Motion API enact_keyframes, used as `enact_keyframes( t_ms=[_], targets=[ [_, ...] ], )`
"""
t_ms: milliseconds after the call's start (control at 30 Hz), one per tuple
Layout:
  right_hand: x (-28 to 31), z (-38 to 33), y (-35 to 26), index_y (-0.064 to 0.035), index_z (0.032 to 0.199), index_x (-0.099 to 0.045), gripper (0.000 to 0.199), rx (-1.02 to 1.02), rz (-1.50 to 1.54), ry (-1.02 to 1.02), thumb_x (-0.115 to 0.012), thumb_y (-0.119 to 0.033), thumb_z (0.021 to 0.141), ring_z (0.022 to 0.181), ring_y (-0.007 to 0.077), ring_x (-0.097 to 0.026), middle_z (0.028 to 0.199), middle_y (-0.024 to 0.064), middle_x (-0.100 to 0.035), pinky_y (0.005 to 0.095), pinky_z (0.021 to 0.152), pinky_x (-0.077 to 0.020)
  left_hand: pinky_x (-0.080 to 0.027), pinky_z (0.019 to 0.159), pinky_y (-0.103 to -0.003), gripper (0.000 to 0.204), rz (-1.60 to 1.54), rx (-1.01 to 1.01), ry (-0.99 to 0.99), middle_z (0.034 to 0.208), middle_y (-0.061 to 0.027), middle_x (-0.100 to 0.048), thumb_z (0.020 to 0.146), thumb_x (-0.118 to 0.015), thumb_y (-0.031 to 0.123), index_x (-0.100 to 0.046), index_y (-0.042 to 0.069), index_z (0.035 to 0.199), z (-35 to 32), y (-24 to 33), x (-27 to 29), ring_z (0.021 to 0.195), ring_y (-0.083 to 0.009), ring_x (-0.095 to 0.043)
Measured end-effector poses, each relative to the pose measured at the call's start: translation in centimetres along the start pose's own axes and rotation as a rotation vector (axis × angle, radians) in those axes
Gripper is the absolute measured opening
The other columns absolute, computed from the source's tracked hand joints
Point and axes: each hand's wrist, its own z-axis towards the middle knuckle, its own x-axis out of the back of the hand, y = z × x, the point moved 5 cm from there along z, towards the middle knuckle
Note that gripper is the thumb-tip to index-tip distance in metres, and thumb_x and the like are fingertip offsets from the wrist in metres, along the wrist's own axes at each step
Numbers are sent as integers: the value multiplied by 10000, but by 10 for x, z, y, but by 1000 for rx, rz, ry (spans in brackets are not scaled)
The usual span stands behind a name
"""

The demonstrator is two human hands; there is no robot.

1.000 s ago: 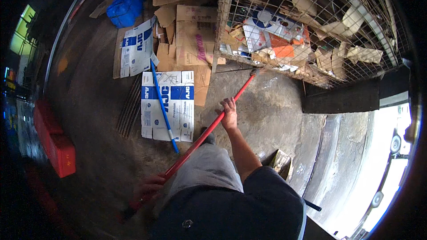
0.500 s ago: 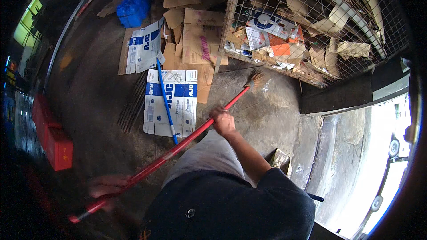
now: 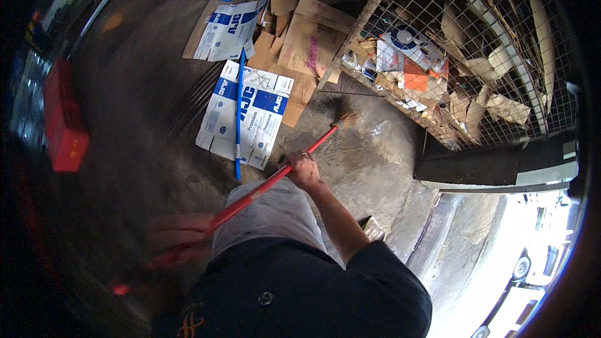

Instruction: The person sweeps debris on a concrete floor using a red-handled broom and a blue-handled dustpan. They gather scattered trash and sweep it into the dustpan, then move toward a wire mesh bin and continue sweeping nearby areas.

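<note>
Right hand (image 3: 303,170) is gripping a broom (image 3: 253,195) whose bristles (image 3: 344,116) are pointing ahead of both hands; the left hand (image 3: 180,230) is blurring too much to tell its hold. Too wide a swing could be snagging the cage (image 3: 400,110) ahead-right or the pole (image 3: 238,112) ahead-left.

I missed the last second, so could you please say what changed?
The broom bristles moved left, away from the wire cage and nearer the brown cardboard; the view turned. The right hand still grips the red handle; the blurred left hand apparently does too. The blue pole stays on the white cardboard.
</note>
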Motion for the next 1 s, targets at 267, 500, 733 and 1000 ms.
enact_keyframes(
  t_ms=[267,500,733,1000],
  targets=[
    [57,-13,-68,-81,856,-617,152,57,-41,-205,-715,-185,807,868,393,-630,858,154,-645,494,746,-514,-548,938,-567,293,-77,-104,306,1126,-235,-681,916,-708,166,-642,11,1155,-87,31,7,1062,-416,-680],
    [39,-50,-37,-71,844,-632,141,87,-96,-316,-710,-187,828,851,391,-641,835,156,-650,499,736,-510,-512,984,-536,355,-378,30,707,1168,-205,-614,916,-707,263,-614,29,1167,-128,39,-72,1169,-367,-601],
    [30,-120,-41,-69,735,-593,246,260,-40,-493,-691,-240,882,788,381,-646,731,154,-635,509,693,-495,-500,953,-535,508,-294,-327,1292,1070,-121,-562,915,-665,388,-560,-14,1208,-184,134,-167,1041,-299,-614],
    [36,-209,-41,-86,784,-597,240,448,-47,-634,-657,-271,925,805,353,-648,768,122,-658,493,725,-477,-592,830,-418,329,635,319,2489,1109,-147,-647,927,-665,124,-622,-92,1171,-330,157,-318,953,-243,-666]
  ],
)
